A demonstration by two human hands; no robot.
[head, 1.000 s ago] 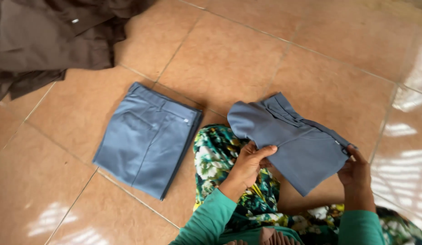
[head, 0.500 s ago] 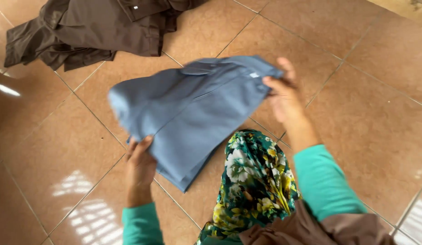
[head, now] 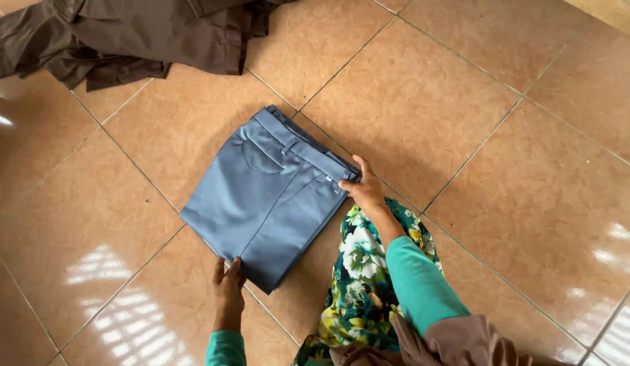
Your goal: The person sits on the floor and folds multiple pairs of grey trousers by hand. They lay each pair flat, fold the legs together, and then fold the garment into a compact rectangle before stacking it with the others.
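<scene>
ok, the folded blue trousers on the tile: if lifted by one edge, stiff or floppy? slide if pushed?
Probably floppy: the folded blue trousers are soft stacked cloth layers, so a one-edge lift would likely unfold them. The left hand and right hand sit at opposite edges. They would likely slide easily on the glossy tile floor.

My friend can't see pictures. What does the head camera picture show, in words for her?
A person's left hand and right hand hold opposite edges of folded blue trousers lying flat on a tan tiled floor. A crumpled pile of brown clothes lies farther off, and a green flowered cloth covers the person's lap.
</scene>
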